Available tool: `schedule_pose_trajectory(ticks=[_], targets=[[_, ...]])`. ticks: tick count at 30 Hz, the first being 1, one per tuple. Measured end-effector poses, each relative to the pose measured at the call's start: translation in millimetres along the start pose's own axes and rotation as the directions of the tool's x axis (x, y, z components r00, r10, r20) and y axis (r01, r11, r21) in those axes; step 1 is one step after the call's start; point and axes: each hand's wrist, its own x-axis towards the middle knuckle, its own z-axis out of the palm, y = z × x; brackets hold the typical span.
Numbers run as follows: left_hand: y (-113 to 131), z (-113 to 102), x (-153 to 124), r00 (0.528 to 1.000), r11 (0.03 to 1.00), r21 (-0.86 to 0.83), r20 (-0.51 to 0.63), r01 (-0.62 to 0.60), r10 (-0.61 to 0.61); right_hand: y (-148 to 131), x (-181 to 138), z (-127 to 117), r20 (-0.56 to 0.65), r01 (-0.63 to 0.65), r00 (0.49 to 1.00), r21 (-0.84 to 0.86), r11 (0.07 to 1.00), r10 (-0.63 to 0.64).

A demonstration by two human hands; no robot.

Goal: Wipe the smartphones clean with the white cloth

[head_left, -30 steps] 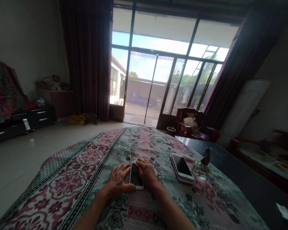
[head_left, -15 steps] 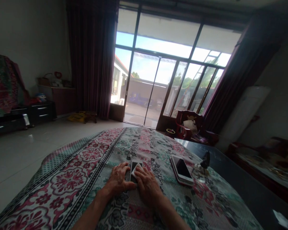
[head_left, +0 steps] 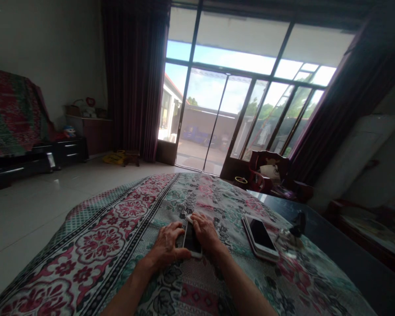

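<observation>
A smartphone [head_left: 191,240] with a white frame and dark screen lies face up on the patterned tablecloth [head_left: 131,210]. My left hand [head_left: 167,244] steadies it, with fingers along its left edge and the thumb at its lower edge. On the screen's upper end my right hand [head_left: 204,229] presses a small white wipe [head_left: 188,218], mostly hidden under the fingers. To the right, a second white smartphone [head_left: 262,235] rests on another flat, pale-edged thing.
Beyond the phones, a small clear-and-dark object [head_left: 294,230] stands near the cloth's right side. A dark glossy tabletop [head_left: 329,241] shows past the cloth. A red wooden chair [head_left: 270,171] stands by the glass doors [head_left: 207,118].
My right hand has slid the wipe from the middle of the screen to its upper end, uncovering the lower screen. My left hand stays at the phone's edge. The view has shifted slightly left.
</observation>
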Motion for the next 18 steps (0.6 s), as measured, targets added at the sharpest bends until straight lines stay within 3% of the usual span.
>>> schedule_pose_trajectory(ticks=[9,14,18], targets=[[-8.2,-3.3,2.3,0.998,0.99,-0.128,-0.015,0.061,-0.064,16.7,-45.8,-24.0,-0.224,-0.036,0.974,-0.004,0.999,0.035],[-2.5,-6.9,1.5,1.0,0.996,-0.085,-0.006,-0.025,0.025,20.0,-63.3,-29.3,-0.253,-0.006,0.967,0.02,1.0,0.011],[15.4,-9.3,0.4,0.994,0.993,-0.043,0.003,-0.113,0.113,13.4,-62.5,-24.0,-0.192,0.01,0.981,0.046,0.999,-0.001]])
